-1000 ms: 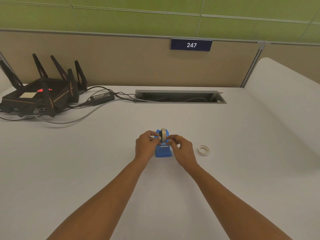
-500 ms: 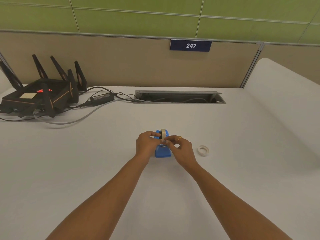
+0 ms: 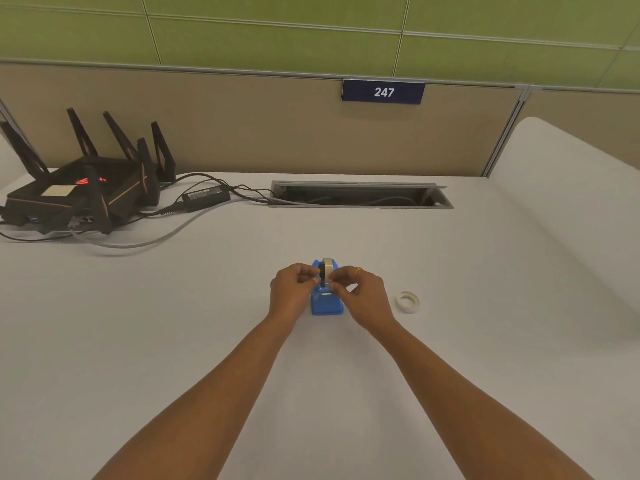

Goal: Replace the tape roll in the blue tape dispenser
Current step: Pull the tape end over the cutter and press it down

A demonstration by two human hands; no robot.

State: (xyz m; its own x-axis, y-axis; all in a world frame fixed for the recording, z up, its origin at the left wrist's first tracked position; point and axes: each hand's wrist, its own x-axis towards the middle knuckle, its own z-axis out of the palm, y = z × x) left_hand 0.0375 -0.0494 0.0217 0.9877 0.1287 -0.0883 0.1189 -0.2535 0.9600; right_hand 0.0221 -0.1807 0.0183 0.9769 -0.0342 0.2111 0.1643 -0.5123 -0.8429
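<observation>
Blue tape dispenser was flanked; its tape roll was pinched by left hand and right hand (crooked seating, if tilted, might be risked).

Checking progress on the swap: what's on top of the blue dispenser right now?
A tape roll stands upright in the top of the blue dispenser, pinched by the left hand and right hand. Fingers hide its hub and seating.
</observation>
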